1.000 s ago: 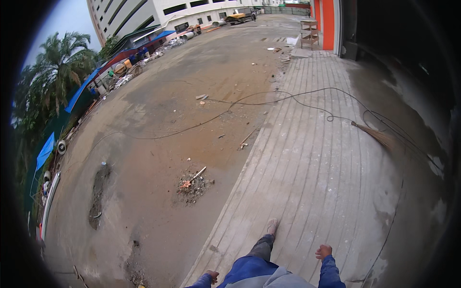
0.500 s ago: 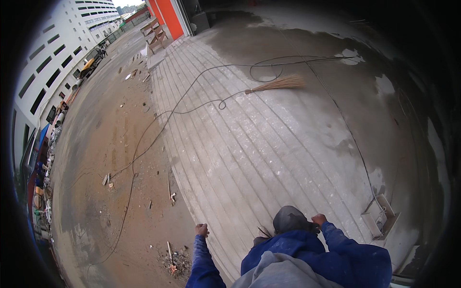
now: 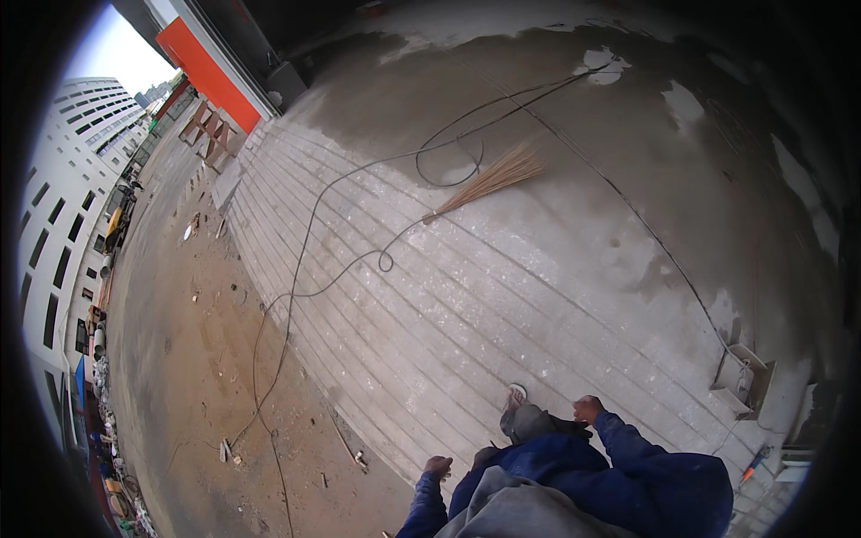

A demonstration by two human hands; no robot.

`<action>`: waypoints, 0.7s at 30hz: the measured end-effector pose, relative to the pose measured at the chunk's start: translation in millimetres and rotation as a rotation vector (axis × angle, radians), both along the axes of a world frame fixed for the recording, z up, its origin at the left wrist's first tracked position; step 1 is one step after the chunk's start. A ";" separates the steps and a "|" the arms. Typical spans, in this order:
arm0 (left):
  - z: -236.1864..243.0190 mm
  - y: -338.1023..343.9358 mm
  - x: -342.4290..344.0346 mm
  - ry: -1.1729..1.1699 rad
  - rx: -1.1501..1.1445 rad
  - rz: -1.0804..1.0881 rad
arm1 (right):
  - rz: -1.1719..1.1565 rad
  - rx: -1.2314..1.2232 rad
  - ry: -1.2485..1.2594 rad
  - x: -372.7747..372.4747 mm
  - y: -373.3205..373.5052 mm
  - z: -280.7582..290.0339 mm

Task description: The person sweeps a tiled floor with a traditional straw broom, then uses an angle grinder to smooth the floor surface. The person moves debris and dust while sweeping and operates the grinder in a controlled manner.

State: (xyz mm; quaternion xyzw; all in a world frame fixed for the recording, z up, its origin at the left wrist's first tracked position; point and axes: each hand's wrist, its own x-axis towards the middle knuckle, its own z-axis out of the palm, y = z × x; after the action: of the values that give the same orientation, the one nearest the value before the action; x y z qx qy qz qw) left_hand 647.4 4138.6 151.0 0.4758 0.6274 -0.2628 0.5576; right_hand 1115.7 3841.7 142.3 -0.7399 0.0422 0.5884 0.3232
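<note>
I am walking on a grooved concrete ramp (image 3: 466, 296). My left hand (image 3: 438, 465) hangs at my side in a blue sleeve, fingers curled, with nothing in it. My right hand (image 3: 587, 409) swings by my hip, also curled and holding nothing. My foot in a sandal (image 3: 516, 395) steps forward between them. A straw broom (image 3: 489, 182) lies on the ramp ahead, well out of reach. A long black cable (image 3: 309, 242) snakes across the concrete past the broom.
Bare dirt ground (image 3: 179, 359) with scraps lies to my left. A grey box-like object (image 3: 741, 377) sits at the right edge of the ramp, near an orange-handled tool (image 3: 755, 462). Wooden stools (image 3: 208, 133) and an orange wall (image 3: 208, 72) stand far ahead.
My view has swung right, from the dirt yard toward the ramp and the building. The broom now lies more nearly ahead. Both arms keep swinging at my sides.
</note>
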 end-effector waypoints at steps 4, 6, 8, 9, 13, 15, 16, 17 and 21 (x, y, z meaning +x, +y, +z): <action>2.3 62.9 -70.4 -0.156 0.173 -0.609 | -0.153 0.202 -0.008 42.1 181.7 73.1; 6.1 114.9 -56.2 -0.166 0.170 -0.626 | -0.145 0.258 -0.107 77.7 252.8 101.9; 5.7 171.4 -24.6 0.033 -0.037 -0.072 | -0.188 0.246 -0.136 107.0 289.5 92.4; 6.8 203.3 -3.7 0.129 -0.118 0.192 | -0.211 0.238 -0.153 121.7 308.2 79.4; 4.7 403.8 48.8 0.214 -0.036 0.209 | -0.230 0.164 -0.052 139.8 390.4 25.0; -10.4 508.9 82.5 0.219 0.004 0.207 | -0.292 0.104 0.006 141.1 435.9 13.6; -29.2 563.2 106.6 0.191 0.013 0.207 | -0.329 0.069 0.058 144.2 450.0 -1.9; -54.0 616.2 141.1 0.204 -0.001 0.164 | -0.364 0.027 0.103 150.0 450.7 -21.0; -118.7 833.7 282.8 -0.026 0.181 -0.391 | 0.007 -0.309 0.054 134.1 514.7 0.2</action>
State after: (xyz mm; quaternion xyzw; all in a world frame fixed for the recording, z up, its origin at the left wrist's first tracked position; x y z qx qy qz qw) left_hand 930.2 4972.3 32.3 0.6400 0.5371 -0.3021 0.4590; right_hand 1249.8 4356.3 142.5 -0.7650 0.1380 0.5957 0.2023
